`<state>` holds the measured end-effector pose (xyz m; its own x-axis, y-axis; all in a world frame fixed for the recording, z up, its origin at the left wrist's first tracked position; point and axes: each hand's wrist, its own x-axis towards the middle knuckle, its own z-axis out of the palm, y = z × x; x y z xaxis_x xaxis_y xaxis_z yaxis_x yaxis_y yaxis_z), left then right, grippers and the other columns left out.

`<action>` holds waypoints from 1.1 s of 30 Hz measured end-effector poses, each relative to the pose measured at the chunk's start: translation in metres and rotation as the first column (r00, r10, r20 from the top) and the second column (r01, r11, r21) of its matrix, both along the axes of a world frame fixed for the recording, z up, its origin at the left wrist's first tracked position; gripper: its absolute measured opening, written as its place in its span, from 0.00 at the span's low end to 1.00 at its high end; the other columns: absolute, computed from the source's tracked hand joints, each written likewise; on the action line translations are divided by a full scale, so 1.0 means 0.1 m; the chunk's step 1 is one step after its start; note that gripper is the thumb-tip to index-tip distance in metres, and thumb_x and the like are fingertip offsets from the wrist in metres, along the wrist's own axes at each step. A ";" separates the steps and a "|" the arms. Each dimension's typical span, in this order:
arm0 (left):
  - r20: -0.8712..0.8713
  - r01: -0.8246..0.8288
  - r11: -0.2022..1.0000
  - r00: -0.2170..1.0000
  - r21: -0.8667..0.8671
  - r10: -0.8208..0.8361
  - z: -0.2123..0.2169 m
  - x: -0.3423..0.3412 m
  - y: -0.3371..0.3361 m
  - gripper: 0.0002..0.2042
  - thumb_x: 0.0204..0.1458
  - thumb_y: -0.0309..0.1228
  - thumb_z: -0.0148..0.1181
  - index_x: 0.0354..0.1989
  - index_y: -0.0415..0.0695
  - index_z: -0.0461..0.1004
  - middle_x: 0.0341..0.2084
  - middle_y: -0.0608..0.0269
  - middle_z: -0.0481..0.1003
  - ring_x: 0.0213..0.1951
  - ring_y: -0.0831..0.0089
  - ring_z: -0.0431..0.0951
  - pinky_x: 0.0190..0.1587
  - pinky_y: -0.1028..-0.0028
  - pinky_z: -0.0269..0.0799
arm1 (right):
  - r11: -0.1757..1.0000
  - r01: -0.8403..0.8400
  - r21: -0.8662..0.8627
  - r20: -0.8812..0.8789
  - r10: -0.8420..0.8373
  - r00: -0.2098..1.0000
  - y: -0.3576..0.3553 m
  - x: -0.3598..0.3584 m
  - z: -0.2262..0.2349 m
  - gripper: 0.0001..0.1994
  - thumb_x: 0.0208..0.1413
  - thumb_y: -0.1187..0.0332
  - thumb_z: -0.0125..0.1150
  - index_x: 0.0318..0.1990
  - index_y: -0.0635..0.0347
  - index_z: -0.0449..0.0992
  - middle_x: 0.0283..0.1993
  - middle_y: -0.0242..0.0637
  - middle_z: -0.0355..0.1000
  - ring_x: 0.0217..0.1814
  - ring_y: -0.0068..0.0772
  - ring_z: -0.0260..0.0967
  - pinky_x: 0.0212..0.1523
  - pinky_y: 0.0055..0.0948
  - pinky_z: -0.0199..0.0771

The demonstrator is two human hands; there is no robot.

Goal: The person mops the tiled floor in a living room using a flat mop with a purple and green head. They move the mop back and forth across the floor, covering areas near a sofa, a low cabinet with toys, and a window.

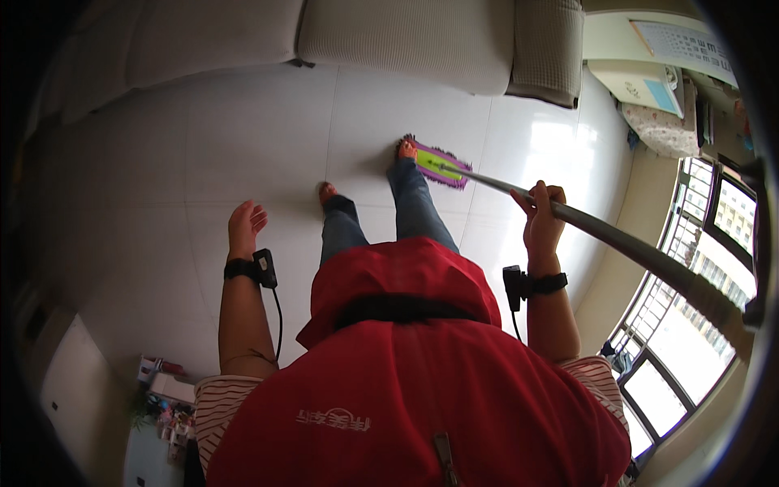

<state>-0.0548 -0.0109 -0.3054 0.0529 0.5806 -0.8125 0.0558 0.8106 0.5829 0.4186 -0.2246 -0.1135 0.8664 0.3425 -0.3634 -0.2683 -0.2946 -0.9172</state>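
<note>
My right hand (pixel 542 223) is closed around the grey pole of a flat mop (pixel 657 260). The pole slants down to a mop head (pixel 450 172) with a green middle and a purple fringed edge, lying flat on the floor. One of my feet (pixel 408 148) rests on the near-left end of that head. Out to the left, my left hand (pixel 246 223) hangs in the air with loosely bent fingers, holding nothing. Both wrists carry a black strapped device with a cable.
A grey ribbed sofa (pixel 406 40) runs along the far side of the pale tiled floor (pixel 268 138). At the right are a cloth-covered stand (pixel 661 126) and a barred window (pixel 690 300). A white cabinet with small items (pixel 166 406) stands at the lower left.
</note>
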 end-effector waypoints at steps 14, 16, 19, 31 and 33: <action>0.052 0.104 0.994 0.993 -0.020 -0.103 0.06 0.07 0.01 0.14 0.57 0.33 0.51 0.50 0.42 0.67 0.37 0.59 0.74 0.36 0.69 0.76 0.39 0.71 0.74 | 0.995 0.011 -0.098 -0.040 -0.015 0.999 -0.19 -0.15 0.05 0.08 0.55 0.72 0.58 0.31 0.65 0.64 0.33 0.36 0.63 0.36 0.27 0.67 0.45 0.39 0.80; 0.147 0.157 0.986 0.976 0.052 -0.163 0.08 0.09 0.01 0.14 0.57 0.33 0.51 0.50 0.42 0.67 0.37 0.59 0.74 0.36 0.69 0.76 0.39 0.71 0.74 | 0.991 -0.130 -0.010 -0.043 0.130 0.991 -0.23 -0.20 0.02 0.06 0.56 0.76 0.54 0.29 0.62 0.64 0.29 0.34 0.63 0.33 0.23 0.65 0.45 0.38 0.81; 0.066 0.064 0.996 0.995 0.056 -0.068 0.04 0.09 0.09 0.13 0.57 0.33 0.51 0.48 0.43 0.68 0.37 0.59 0.74 0.36 0.70 0.76 0.38 0.72 0.74 | 0.984 -0.176 0.013 0.000 0.176 0.984 -0.29 -0.27 -0.10 0.08 0.57 0.75 0.55 0.29 0.62 0.63 0.30 0.33 0.62 0.32 0.22 0.65 0.45 0.37 0.81; 0.107 0.298 0.926 0.938 0.233 -0.330 0.69 0.41 0.22 0.16 0.57 0.34 0.52 0.51 0.42 0.67 0.39 0.59 0.74 0.38 0.72 0.76 0.40 0.74 0.73 | 0.992 -0.125 -0.006 0.120 0.124 0.985 -0.34 0.51 -0.21 0.08 0.55 0.74 0.57 0.28 0.62 0.64 0.30 0.36 0.63 0.32 0.28 0.66 0.38 0.39 0.84; 0.043 0.291 0.894 0.945 0.340 -0.324 1.04 0.56 0.27 0.17 0.57 0.35 0.52 0.53 0.42 0.67 0.42 0.60 0.74 0.41 0.72 0.75 0.43 0.73 0.72 | 0.976 -0.217 -0.022 0.091 0.218 0.972 -0.15 0.90 -0.26 0.09 0.53 0.72 0.59 0.29 0.63 0.65 0.30 0.37 0.62 0.32 0.29 0.67 0.34 0.37 0.84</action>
